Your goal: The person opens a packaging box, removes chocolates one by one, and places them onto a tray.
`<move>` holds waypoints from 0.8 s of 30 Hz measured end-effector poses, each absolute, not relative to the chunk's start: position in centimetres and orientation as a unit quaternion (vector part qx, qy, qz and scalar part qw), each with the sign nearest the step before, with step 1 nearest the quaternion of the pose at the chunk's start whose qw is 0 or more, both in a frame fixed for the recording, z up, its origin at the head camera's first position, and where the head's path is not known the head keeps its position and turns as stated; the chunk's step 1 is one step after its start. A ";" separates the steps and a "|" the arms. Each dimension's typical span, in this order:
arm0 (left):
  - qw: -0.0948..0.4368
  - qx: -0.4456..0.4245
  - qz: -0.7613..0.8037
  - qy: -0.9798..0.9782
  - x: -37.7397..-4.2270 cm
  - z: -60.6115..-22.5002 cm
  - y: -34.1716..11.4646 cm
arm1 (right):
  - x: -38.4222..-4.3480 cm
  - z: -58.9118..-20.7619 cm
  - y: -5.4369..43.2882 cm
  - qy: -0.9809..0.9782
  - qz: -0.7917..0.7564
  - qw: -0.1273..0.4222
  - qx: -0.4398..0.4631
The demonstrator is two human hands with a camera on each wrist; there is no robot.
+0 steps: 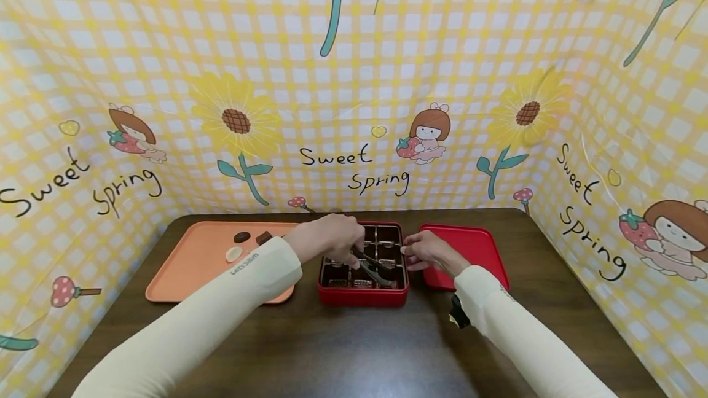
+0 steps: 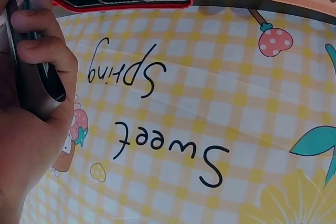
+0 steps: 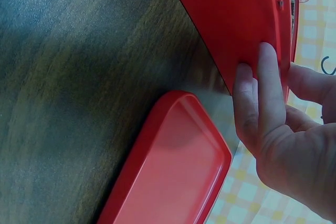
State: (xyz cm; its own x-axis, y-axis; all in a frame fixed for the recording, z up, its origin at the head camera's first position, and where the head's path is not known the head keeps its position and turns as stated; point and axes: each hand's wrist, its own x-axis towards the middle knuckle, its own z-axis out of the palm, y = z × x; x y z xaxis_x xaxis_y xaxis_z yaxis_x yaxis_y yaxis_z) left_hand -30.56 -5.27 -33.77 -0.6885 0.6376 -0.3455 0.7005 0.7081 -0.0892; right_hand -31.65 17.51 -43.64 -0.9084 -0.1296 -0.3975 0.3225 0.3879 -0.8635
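A red box (image 1: 363, 298) with a dark insert divided into several compartments stands in the middle of the table. My left hand (image 1: 332, 235) is above it, holding metal tongs (image 1: 372, 270). In the left wrist view, the fingers wrap round the bent end of the tongs (image 2: 39, 90). The tongs' tips reach down into the front right compartment; whether anything is between them I cannot tell. At the box's right side, my right hand (image 1: 428, 250) grips the wall. The right wrist view shows its fingers (image 3: 270, 87) against the outer red wall (image 3: 231, 19) and the thumb at the rim.
An orange tray (image 1: 188, 263) lies to the left, bearing a dark oval piece (image 1: 241, 237), a cream round piece (image 1: 234, 255) and a brown block (image 1: 263, 238), chocolate-like. Right of the box lies a red lid (image 1: 470, 244). A checked cloth (image 1: 354, 91) hangs behind the wooden table (image 1: 332, 349).
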 end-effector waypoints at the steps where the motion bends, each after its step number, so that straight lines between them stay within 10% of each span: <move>1: 0.148 0.366 -0.108 0.913 -30.6 -33.8 -5.2 | -31.6 -43.6 17.5 0.807 -0.550 0.206 0.059; 24: 0.166 0.368 -0.128 0.906 -30.4 -34.5 -3.9 | -31.5 -43.4 17.5 0.809 -0.548 0.204 0.057</move>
